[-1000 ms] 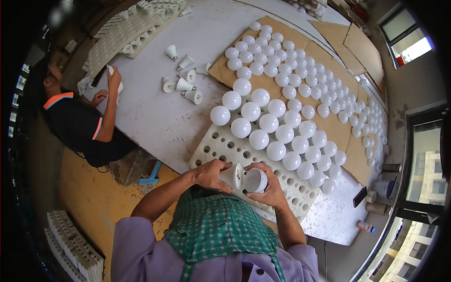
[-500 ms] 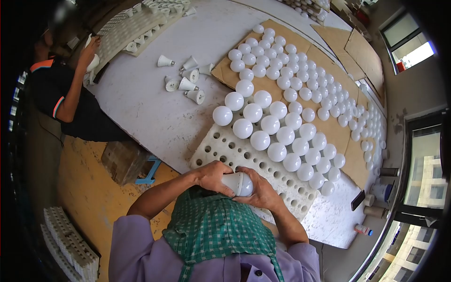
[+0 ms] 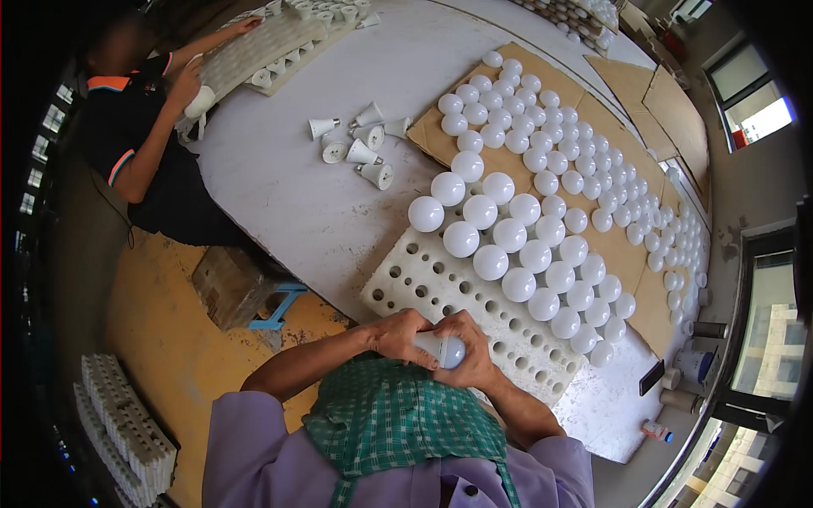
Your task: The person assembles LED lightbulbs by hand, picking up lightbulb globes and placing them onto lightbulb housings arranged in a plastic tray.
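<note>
Close to my apron, a light bulb (image 3: 451,351) with a white dome lies sideways between both hands. My left hand (image 3: 400,336) is closed around its base end, while the fingers of my right hand (image 3: 471,349) wrap the dome end. Part of the bulb is hidden by my fingers. Just beyond my hands is a white foam tray (image 3: 406,275) full of round holes. Several finished-looking bulbs with white domes (image 3: 491,262) stand in rows in its far part, and the holes nearest me show bare.
Beyond the tray, many white domes (image 3: 546,161) stand on a cardboard sheet (image 3: 432,135). Several bulb bases (image 3: 364,152) lie loose on the table (image 3: 279,182). At the left, a co-worker (image 3: 144,152) handles a cloth beside another tray (image 3: 254,51). A phone (image 3: 650,378) rests near the right edge.
My hands still hold the bulb, and my right fingers have shifted closer over it. The whole view has moved slightly. The co-worker has stretched one arm out toward the far tray.
</note>
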The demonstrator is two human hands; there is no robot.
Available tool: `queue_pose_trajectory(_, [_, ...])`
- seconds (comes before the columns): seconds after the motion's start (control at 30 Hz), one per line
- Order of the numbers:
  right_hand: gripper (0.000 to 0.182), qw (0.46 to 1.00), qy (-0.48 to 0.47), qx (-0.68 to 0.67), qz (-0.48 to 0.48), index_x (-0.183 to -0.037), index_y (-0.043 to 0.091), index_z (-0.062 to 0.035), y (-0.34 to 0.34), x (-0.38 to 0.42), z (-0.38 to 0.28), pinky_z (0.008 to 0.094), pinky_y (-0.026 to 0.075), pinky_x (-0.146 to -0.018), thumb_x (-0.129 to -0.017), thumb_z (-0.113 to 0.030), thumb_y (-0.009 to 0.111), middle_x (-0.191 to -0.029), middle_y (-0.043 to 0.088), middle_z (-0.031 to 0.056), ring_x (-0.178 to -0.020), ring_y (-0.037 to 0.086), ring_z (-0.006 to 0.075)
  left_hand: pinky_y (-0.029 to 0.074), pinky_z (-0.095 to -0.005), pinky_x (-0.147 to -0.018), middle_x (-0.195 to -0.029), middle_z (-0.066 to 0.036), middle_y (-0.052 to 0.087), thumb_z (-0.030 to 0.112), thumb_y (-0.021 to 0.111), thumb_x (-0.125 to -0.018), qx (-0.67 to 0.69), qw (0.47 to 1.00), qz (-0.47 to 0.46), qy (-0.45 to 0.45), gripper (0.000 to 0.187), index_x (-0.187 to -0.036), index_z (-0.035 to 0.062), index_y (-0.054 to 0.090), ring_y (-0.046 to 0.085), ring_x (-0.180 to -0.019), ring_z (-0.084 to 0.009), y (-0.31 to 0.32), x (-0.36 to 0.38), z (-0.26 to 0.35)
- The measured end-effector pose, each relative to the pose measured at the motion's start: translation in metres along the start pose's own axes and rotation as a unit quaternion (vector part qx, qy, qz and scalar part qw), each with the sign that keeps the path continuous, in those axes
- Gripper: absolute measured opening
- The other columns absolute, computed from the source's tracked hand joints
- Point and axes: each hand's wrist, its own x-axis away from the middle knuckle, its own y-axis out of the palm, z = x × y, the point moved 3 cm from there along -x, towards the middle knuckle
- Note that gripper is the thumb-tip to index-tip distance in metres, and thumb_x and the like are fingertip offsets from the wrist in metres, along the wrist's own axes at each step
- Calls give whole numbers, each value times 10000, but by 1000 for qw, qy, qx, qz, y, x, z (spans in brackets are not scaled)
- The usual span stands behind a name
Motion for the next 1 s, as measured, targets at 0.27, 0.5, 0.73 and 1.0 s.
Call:
queue_pose_trajectory(0.27, [926, 986, 118, -77, -92, -1353, 291, -80, 11, -39, 24, 366, 458, -896, -590, -31, 814, -1196, 483, 93, -1069, 522, 212, 506, -271, -504, -725, -129, 654, 409, 800, -732, 83, 995, 63, -6, 561, -905, -99, 638, 633, -562, -161, -26, 8, -31])
queue_pose_trajectory(0.5, [810, 990, 123, -50, -51, -1286, 378, -64, 31, -52, 45, 355, 437, -932, -612, -79, 828, -1178, 499, 119, -1081, 528, 244, 515, -341, -777, -866, -156, 689, 406, 785, -745, -114, 982, 151, 16, 587, -1062, -59, 618, 667, -837, -239, -68, 27, -19])
queue_pose_trajectory(0.73, [741, 982, 61, 177, -29, -1213, 502, -80, 23, -96, 39, 410, 457, -903, -564, -123, 858, -1180, 490, 166, -1038, 516, 354, 521, -342, -833, -1110, -198, 652, 234, 788, -748, -91, 916, 378, -103, 577, -1189, -48, 544, 659, -943, -242, -171, 52, -69])
queue_pose_trajectory(1.0, [751, 928, 65, 323, -172, -1312, 441, -169, 52, -124, 49, 428, 504, -873, -652, -207, 797, -1220, 464, 142, -1059, 499, 346, 280, -425, -1103, -1518, -212, 198, 25, 660, -763, -472, 767, 432, -55, 526, -1264, 10, 500, 194, -1412, -352, -268, -35, -88])
